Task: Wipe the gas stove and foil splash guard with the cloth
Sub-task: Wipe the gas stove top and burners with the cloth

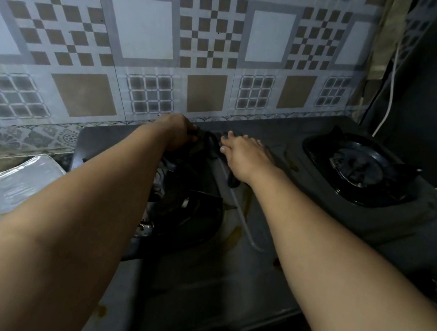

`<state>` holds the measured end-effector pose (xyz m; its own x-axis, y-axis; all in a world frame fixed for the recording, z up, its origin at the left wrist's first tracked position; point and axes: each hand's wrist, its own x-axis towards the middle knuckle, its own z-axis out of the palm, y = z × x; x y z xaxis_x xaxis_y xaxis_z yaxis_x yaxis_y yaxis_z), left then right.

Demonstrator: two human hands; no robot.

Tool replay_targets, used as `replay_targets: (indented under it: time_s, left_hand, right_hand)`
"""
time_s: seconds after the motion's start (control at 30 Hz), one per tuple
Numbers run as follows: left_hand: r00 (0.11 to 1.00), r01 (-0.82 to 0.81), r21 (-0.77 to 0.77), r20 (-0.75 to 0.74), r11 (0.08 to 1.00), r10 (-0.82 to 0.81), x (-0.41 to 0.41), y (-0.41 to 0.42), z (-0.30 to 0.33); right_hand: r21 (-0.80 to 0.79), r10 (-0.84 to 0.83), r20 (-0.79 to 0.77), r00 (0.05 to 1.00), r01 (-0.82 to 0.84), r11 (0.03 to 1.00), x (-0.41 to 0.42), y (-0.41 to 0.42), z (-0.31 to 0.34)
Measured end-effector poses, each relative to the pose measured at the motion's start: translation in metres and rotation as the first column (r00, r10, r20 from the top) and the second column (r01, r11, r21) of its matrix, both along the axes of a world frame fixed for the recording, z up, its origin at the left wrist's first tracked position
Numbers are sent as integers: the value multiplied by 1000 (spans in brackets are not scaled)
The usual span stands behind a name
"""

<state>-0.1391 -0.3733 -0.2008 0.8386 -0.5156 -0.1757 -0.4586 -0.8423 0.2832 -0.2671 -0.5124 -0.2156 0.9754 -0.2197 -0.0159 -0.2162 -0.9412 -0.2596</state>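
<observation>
Two bare arms reach across the gas stove [224,278] toward its far edge. The left hand [178,133] is curled shut around a dark cloth [203,142] at the foot of the patterned foil splash guard [144,42]. The right hand [241,154] lies flat, fingers spread, on the stove top just right of the cloth, holding nothing. Farther right sits the right burner [357,168].

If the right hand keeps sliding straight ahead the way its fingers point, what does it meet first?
Probably the dark crumpled cloth bunched in the left hand, just beyond the right hand fingertips. Past that stands the patterned foil splash guard. Depth is hard to judge.
</observation>
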Motion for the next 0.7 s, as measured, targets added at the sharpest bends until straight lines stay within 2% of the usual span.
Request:
replay_targets:
  time_s: [0.2,0.43,0.57,0.7]
  left_hand:
    - [999,33,-11,20,999,-33,3,0,-6]
    - [995,72,17,71,997,-73,0,0,-5]
    - [992,88,37,86,995,-90,-1,-1,-5]
    - [991,95,56,93,994,-100,-2,0,-4]
  right_hand:
    - [2,-115,13,993,115,993,-6,-42,0]
    - [-104,-276,-30,961,271,957,-22,-89,1]
    - [-121,-359,-23,933,354,927,-31,-98,-4]
    - [-164,-376,17,927,373,913,-37,-90,-10]
